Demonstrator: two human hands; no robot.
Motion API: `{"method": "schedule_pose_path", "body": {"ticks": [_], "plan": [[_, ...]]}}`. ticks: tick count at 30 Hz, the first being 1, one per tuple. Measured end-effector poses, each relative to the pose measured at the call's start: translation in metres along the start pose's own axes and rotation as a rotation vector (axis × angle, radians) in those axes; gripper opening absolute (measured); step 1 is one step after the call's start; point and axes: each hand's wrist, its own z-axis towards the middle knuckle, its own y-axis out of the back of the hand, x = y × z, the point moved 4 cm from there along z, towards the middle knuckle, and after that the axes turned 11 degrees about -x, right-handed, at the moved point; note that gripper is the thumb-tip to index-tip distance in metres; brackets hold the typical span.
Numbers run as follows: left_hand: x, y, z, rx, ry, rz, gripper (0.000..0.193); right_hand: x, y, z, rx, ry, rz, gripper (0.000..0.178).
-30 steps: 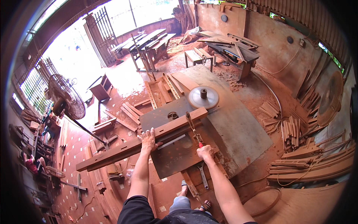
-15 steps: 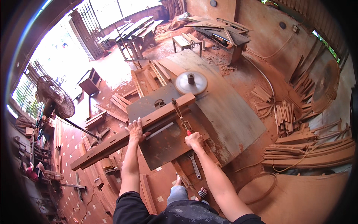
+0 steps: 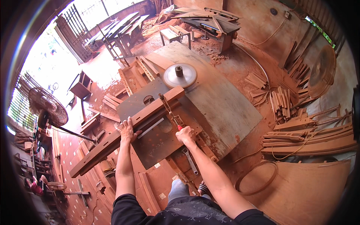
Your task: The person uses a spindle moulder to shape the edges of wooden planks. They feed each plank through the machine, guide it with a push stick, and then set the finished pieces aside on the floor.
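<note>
— Hands first: what do they do?
— In the head view, the left hand lies flat, fingers spread, on the long wooden beam. The right hand is curled tight around a red-handled tool.
— Where is the beam?
— Across the metal saw table, sticking out far to the left.
— Anything changed?
— Hardly. Both hands stay where they were a second ago, and the beam has not slid. I think the work is paused.
</note>
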Motion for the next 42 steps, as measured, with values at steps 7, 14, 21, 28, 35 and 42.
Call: {"method": "schedule_pose_path", "body": {"ticks": [7,14,21,28,35,42], "plan": [[-0.001,-0.002,0.003,-0.033,-0.006,-0.022,0.123,-0.001,-0.003,0.007,-0.017,0.009,0.033,0.030],[0.000,-0.003,0.006,-0.030,-0.026,0.041,0.125,0.004,0.005,0.001,-0.026,0.004,0.063,0.034],[0.003,-0.001,0.005,0.011,0.001,0.027,0.125,0.007,-0.001,0.003,0.023,0.000,-0.029,0.035],[-0.002,0.002,0.008,0.015,0.007,0.040,0.125,0.001,-0.012,0.015,-0.004,0.000,-0.020,0.037],[0.005,-0.003,0.008,0.025,0.015,0.015,0.125,0.007,-0.004,0.007,0.022,-0.009,-0.039,0.039],[0.003,-0.002,0.010,0.008,0.006,0.037,0.126,0.006,-0.006,0.009,0.025,-0.013,-0.004,0.039]]}}
